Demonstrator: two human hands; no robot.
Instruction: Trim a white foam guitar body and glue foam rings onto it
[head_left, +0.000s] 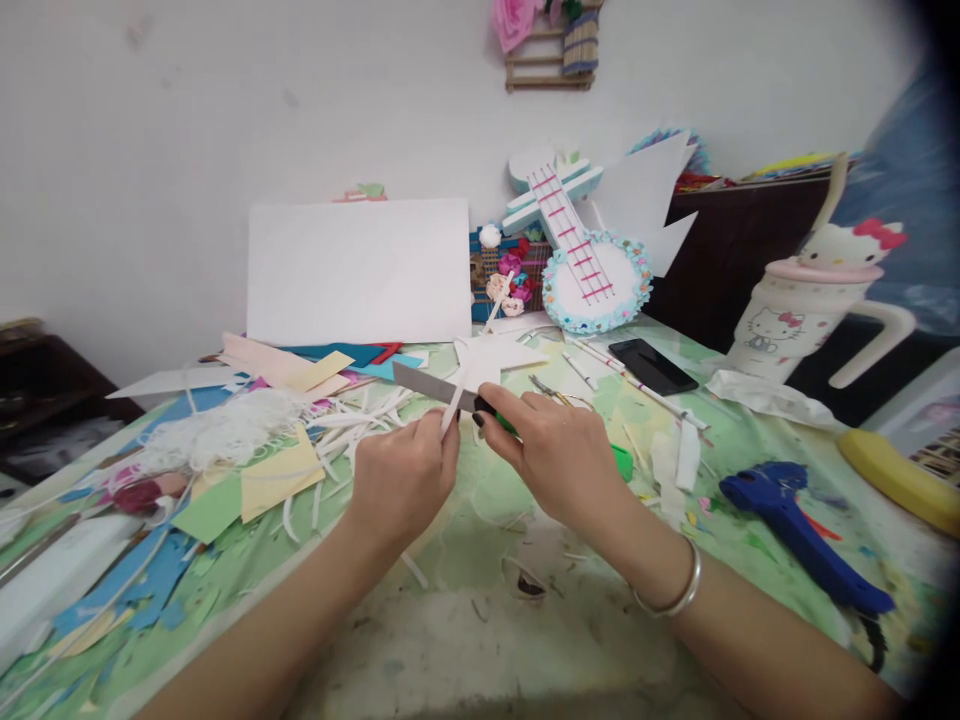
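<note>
My left hand [401, 475] is closed around the lower end of a narrow white strip [452, 408], which rises from between the thumb and fingers. In my right hand [551, 450] is a knife [431, 384] with a green and black handle and a flat grey blade. The blade points left and crosses the white strip just above my left hand; whether it cuts into the strip I cannot tell. Behind the blade lie white paper pieces [499, 358]. A pair of scissors [559, 393] rests just beyond my right hand.
Paper scraps and a tangle of white strands [221, 430] cover the left side. A white board [358, 270] and a paper banjo-shaped craft [592, 265] lean at the back. To the right are a phone [652, 367], a blue glue gun [806, 535] and a lidded cup [795, 310].
</note>
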